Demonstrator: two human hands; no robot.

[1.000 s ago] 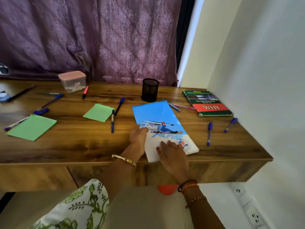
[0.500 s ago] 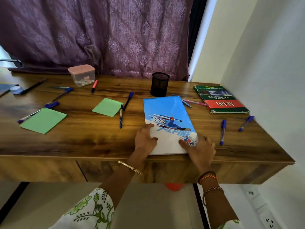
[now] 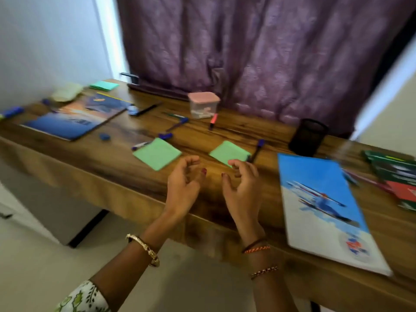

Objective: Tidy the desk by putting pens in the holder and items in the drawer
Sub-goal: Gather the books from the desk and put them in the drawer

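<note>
Pens (image 3: 177, 125) are scattered all over the wooden desk (image 3: 108, 163), none of them in the black mesh holder (image 3: 308, 137) that stands toward the right back of it. Taking that holder as the reference and going left to right: far left of it lies a blue marker (image 3: 12, 111) at the desk's end, then a dark blue book (image 3: 74, 119), then a small blue cap (image 3: 105, 136). Closer in are two green sticky pads, the larger pad (image 3: 157, 153) with a pen poking out at its left corner, the smaller pad (image 3: 229, 152) just left of the holder. Behind them is a clear box with a pink lid (image 3: 203, 104) and a red marker (image 3: 213, 121) in front of it. A dark blue pen (image 3: 257, 149) lies between the smaller pad and the holder.

Both hands hang in the air in front of the desk edge, left of the holder: left hand (image 3: 182, 188) and right hand (image 3: 244, 188), fingers loosely curled, holding nothing. Right of the holder and nearer the edge lies a blue ski notebook (image 3: 319, 199), and past it a green book (image 3: 396, 170), pretty blurry.
</note>
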